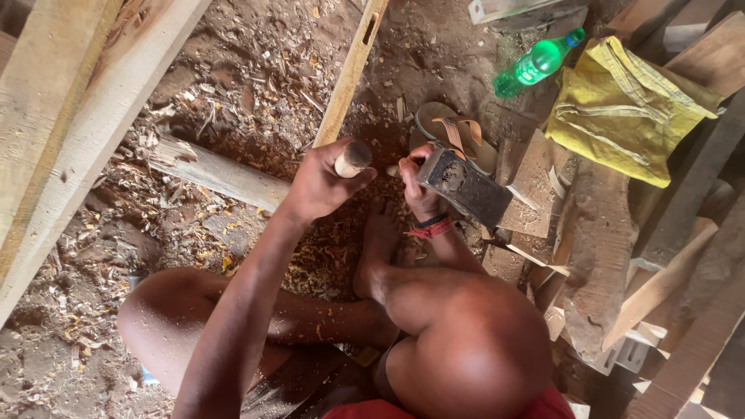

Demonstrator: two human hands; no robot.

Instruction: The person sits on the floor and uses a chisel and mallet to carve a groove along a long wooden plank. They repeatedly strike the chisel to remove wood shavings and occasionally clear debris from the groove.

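Seated woodworker chiselling a slot in a timber rail on the workshop floor.

Left hand (320, 184) is wrapped tight round a wooden chisel handle (353, 158) set against the rail (351, 71); right hand (419, 186) is clenched on a blocky mallet (464, 186). One slot shows cut higher up the rail; heaped shavings (233, 85) suggest work well under way, end unclear.

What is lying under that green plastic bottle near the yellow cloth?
The green plastic bottle lies on bare dirt floor, its base touching the folded yellow cloth. Whatever lies directly under the bottle is hidden.
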